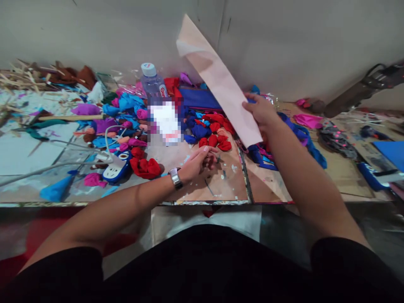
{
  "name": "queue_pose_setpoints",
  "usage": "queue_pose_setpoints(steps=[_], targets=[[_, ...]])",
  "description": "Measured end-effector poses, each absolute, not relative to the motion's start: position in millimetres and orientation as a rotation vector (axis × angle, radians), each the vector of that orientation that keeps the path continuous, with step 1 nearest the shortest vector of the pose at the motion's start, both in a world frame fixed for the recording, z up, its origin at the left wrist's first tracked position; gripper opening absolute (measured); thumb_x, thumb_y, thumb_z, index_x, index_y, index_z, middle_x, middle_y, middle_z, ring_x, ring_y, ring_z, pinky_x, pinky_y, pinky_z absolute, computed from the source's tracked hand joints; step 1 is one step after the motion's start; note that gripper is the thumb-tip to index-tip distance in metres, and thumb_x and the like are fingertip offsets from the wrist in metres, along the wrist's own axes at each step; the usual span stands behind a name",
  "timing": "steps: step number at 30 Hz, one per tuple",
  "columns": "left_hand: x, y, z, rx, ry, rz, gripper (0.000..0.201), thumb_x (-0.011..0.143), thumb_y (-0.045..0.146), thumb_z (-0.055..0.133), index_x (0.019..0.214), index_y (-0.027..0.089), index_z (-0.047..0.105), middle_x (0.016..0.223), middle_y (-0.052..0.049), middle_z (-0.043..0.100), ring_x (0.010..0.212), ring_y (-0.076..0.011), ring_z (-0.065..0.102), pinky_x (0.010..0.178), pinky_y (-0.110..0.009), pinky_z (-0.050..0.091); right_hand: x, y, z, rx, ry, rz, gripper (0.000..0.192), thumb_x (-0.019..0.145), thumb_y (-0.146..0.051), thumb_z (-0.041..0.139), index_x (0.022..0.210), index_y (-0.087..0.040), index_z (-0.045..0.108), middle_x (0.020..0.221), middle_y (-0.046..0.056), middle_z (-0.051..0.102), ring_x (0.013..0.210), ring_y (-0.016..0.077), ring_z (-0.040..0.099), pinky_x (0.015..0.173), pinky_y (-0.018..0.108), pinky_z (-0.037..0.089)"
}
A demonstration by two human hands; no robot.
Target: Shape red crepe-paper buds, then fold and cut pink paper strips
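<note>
Head view: pale strip held up over a cluttered craft table

Head view, and the only one. A long pale pink strip (221, 82) is gripped near its lower end by the right hand (260, 113), the fingers closed on it, so that the free length stands up and leans away toward the wall, kept clear of the clutter beneath. The left hand (198, 162), a watch (175, 178) worn on its wrist, is rested low on a bare patch of the wooden table (221, 185); its fingertips are drawn together as if something small were pinched, but what, if anything, cannot be told.

Just beyond the left hand, red fabric pieces (217, 136) are heaped beside blue ones, within easy reach of either hand. A larger red bundle (145, 167) is lain to the left, next to a blue and white power strip (116, 168) whose cable is run off toward the table's left edge. A plastic bottle (153, 82) is stood upright at the back near the wall, out of the working patch. Wooden sticks (28, 73) are piled in the far left corner, well apart from both hands. A blue sheet (391, 151) is laid flat at the far right
</note>
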State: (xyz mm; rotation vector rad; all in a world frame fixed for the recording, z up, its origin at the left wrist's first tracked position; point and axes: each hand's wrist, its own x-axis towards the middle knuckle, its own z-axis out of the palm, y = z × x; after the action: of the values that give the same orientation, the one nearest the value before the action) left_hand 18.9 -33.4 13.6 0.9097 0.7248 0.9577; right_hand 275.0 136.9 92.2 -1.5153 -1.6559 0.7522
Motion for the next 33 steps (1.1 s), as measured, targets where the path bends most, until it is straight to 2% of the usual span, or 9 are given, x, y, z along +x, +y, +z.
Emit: queue_pose_setpoints(steps=[4, 7, 11, 17, 21, 24, 28, 30, 33], targets=[[22, -30, 17, 0.687, 0.784, 1.048, 0.036, 0.099, 0.046, 0.071, 0.118, 0.016, 0.066, 0.113, -0.010, 0.074, 0.083, -0.0164, 0.074, 0.077, -0.030, 0.062, 261, 85, 52, -1.565, -1.352, 1.133, 0.064, 0.092, -0.016, 0.064, 0.155, -0.016, 0.053, 0.101, 0.007, 0.080, 0.072, 0.0183, 0.071, 0.075, 0.037, 0.062], [25, -29, 17, 0.622, 0.762, 1.016, 0.029, 0.099, 0.038, 0.072, 0.110, 0.013, 0.065, 0.110, -0.012, 0.075, 0.085, -0.0181, 0.076, 0.082, -0.033, 0.065, 250, 53, 33, -1.502, -1.453, 1.284, 0.058, 0.088, -0.020, 0.070, 0.146, -0.017, 0.064, 0.098, 0.006, 0.081, 0.076, 0.0184, 0.070, 0.079, 0.036, 0.061], [26, -31, 15, 0.687, 0.728, 0.957, 0.036, 0.090, 0.036, 0.082, 0.111, 0.013, 0.065, 0.094, -0.008, 0.074, 0.074, -0.0155, 0.074, 0.073, -0.029, 0.064, 244, 35, 24, -1.478, -1.768, 1.018, 0.036, 0.082, -0.022, 0.074, 0.116, -0.017, 0.084, 0.088, 0.002, 0.078, 0.079, 0.0181, 0.069, 0.083, 0.032, 0.058], [23, -33, 11, 0.856, 0.791, 0.992, 0.052, 0.088, 0.037, 0.084, 0.130, 0.020, 0.059, 0.077, 0.002, 0.068, 0.053, -0.0095, 0.060, 0.047, -0.020, 0.044, 242, 25, 19, -1.497, -1.939, 0.699, 0.040, 0.090, -0.028, 0.070, 0.127, -0.023, 0.084, 0.097, 0.002, 0.084, 0.078, 0.0235, 0.074, 0.078, 0.036, 0.059], [21, -29, 10, 0.840, 0.748, 0.984, 0.051, 0.092, 0.035, 0.076, 0.137, 0.022, 0.056, 0.084, -0.001, 0.070, 0.059, -0.0126, 0.066, 0.052, -0.023, 0.050, 242, 17, 18, -1.467, -2.137, 0.509, 0.036, 0.097, -0.034, 0.066, 0.127, -0.028, 0.084, 0.111, 0.007, 0.086, 0.101, 0.0340, 0.080, 0.094, 0.044, 0.058], [23, -28, 10, 0.830, 0.738, 0.973, 0.048, 0.093, 0.032, 0.074, 0.135, 0.020, 0.055, 0.086, -0.002, 0.071, 0.062, -0.0154, 0.070, 0.055, -0.025, 0.056, 237, 10, 20, -1.438, -2.149, 0.518, 0.034, 0.100, -0.037, 0.062, 0.125, -0.027, 0.084, 0.117, 0.009, 0.085, 0.108, 0.0344, 0.080, 0.099, 0.044, 0.057], [31, -35, 19, 0.700, 0.770, 1.086, 0.036, 0.089, 0.025, 0.077, 0.120, 0.023, 0.058, 0.092, -0.001, 0.074, 0.072, -0.0150, 0.073, 0.065, -0.027, 0.062, 223, -4, 23, -1.311, -1.850, 0.776, 0.029, 0.096, -0.039, 0.068, 0.115, -0.024, 0.084, 0.110, 0.008, 0.085, 0.095, 0.0284, 0.080, 0.088, 0.041, 0.061], [33, -40, 26, 0.600, 0.828, 1.125, 0.045, 0.084, 0.020, 0.079, 0.124, 0.026, 0.058, 0.090, 0.001, 0.076, 0.070, -0.0162, 0.073, 0.065, -0.029, 0.063, 215, -11, 25, -1.261, -1.629, 0.974, 0.021, 0.089, -0.037, 0.074, 0.105, -0.024, 0.081, 0.101, 0.006, 0.085, 0.090, 0.0261, 0.079, 0.083, 0.039, 0.063], [31, -42, 33, 0.527, 0.926, 1.068, 0.044, 0.078, 0.021, 0.079, 0.120, 0.022, 0.064, 0.082, -0.002, 0.077, 0.065, -0.0213, 0.073, 0.063, -0.035, 0.064, 204, -20, 25, -1.303, -1.487, 1.166, 0.014, 0.081, -0.038, 0.080, 0.086, -0.027, 0.073, 0.082, 0.002, 0.079, 0.067, 0.0212, 0.072, 0.060, 0.035, 0.060]])
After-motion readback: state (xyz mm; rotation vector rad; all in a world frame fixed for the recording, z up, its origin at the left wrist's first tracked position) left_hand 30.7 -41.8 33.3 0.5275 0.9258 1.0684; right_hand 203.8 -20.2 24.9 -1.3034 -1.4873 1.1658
